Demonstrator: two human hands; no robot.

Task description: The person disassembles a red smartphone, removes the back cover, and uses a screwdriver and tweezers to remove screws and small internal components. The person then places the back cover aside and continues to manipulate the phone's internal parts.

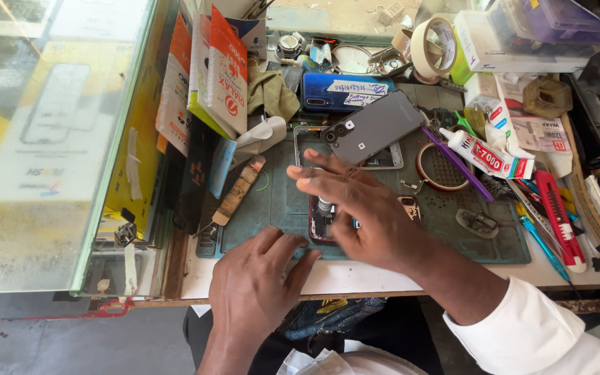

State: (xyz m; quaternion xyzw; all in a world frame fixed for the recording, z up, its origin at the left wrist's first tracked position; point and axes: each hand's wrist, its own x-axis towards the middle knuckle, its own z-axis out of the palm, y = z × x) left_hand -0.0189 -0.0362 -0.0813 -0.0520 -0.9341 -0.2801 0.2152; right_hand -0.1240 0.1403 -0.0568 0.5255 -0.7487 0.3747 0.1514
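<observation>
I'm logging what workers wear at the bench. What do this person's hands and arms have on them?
Both hands are bare: no gloves or rings visible. The right arm wears a white long sleeve with a cuff. The left hand and its forearm show no sleeve. The right hand is bare too.

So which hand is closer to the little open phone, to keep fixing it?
Probably the right hand. It is spread right over the opened phone on the green mat, its fingers above it. The left hand rests flat at the mat's near edge, beside the phone, more suited to steadying.

A pale wooden workbench (355, 278) is lit by daylight; left of it, a glass-topped display counter (50, 139) is seen.
</observation>
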